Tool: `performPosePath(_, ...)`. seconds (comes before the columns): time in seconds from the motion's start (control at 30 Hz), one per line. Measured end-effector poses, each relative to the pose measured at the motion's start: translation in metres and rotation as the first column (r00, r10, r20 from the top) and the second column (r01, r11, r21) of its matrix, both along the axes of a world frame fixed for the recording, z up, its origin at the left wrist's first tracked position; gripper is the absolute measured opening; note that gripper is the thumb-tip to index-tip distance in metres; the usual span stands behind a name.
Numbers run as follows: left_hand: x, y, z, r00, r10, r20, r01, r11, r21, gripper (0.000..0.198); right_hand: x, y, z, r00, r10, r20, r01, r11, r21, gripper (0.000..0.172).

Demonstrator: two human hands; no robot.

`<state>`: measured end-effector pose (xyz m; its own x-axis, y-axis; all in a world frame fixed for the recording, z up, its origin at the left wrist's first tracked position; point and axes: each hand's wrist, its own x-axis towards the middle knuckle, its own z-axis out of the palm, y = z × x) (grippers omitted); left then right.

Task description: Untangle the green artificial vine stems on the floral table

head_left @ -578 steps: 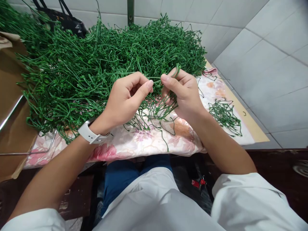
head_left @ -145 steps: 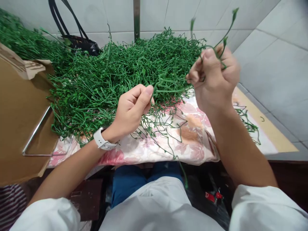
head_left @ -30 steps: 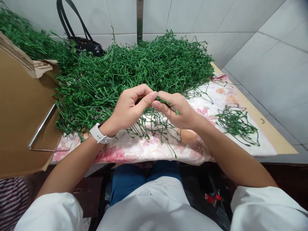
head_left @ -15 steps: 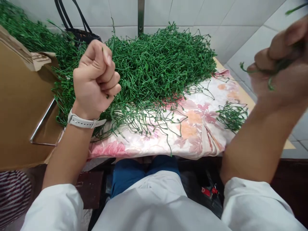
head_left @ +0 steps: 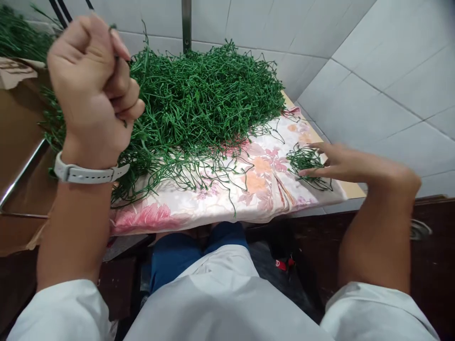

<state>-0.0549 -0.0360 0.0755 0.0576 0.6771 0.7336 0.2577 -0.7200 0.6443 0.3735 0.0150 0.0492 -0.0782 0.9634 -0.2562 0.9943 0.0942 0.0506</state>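
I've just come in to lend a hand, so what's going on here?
A person is seated at a table piled with green stems. Their right hand is open, its fingers on or just over a small bunch of green stems lying on a floral cloth. Their left hand, with a white watch at the wrist, is raised in a fist; anything in it is mostly hidden. A large heap of green stems sits beyond, on the same cloth.

a floral cloth (head_left: 256, 199) bears a heap of green stems (head_left: 199, 90) and a tuft (head_left: 305, 161).
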Motion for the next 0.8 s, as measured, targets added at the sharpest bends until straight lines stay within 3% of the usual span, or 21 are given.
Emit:
performPosePath(0.1,0.010,0.004,-0.003,0.958,0.085,0.275,-0.034,0.982,-0.184,0.041,0.001,-0.006,0.020,0.992,-0.123,0.018,0.124,0.991,-0.058,0.085)
performPosePath(0.17,0.011,0.007,-0.005,0.955,0.045,0.295,0.005,0.986,-0.167,0.036,-0.003,-0.012,0.030,0.994,-0.104,0.046,0.105,0.994,-0.029,0.085)
performPosePath(0.23,0.011,0.009,-0.007,0.961,0.024,0.275,0.012,0.992,-0.127,0.035,-0.016,-0.017,0.031,0.999,0.003,0.039,-0.004,1.000,0.022,0.079)
performPosePath(0.3,0.010,0.011,-0.009,0.968,0.030,0.250,-0.010,0.997,-0.082,0.036,-0.042,-0.019,0.020,0.974,0.223,-0.030,-0.217,0.966,0.143,0.055)
performPosePath(0.37,0.011,0.013,-0.013,0.969,0.024,0.245,-0.014,0.999,-0.042,0.038,-0.079,-0.019,0.000,0.859,0.492,-0.145,-0.440,0.852,0.284,0.030)
performPosePath(0.4,0.011,0.015,-0.016,0.970,0.011,0.243,-0.003,0.999,-0.032,0.038,-0.100,-0.018,-0.012,0.791,0.564,-0.239,-0.493,0.817,0.299,0.034)
performPosePath(0.5,0.011,0.023,-0.026,0.966,-0.046,0.256,0.058,0.998,-0.037,0.036,-0.154,-0.013,-0.045,0.712,0.656,-0.250,-0.588,0.752,0.298,0.033)
performPosePath(0.57,0.010,0.029,-0.032,0.956,-0.083,0.280,0.102,0.993,-0.055,0.037,-0.171,-0.009,-0.056,0.699,0.684,-0.209,-0.637,0.728,0.252,0.026)
performPosePath(0.67,0.009,0.032,-0.034,0.953,-0.117,0.280,0.141,0.988,-0.068,0.045,-0.161,-0.002,-0.052,0.682,0.684,-0.259,-0.606,0.727,0.322,0.027)
performPosePath(0.73,0.010,0.032,-0.034,0.957,-0.114,0.268,0.133,0.989,-0.057,0.048,-0.135,0.003,-0.039,0.675,0.663,-0.324,-0.500,0.734,0.460,0.028)
performPosePath(0.8,0.011,0.034,-0.036,0.970,-0.084,0.227,0.096,0.994,-0.045,0.048,-0.097,0.008,-0.026,0.718,0.602,-0.350,-0.347,0.745,0.570,0.029)
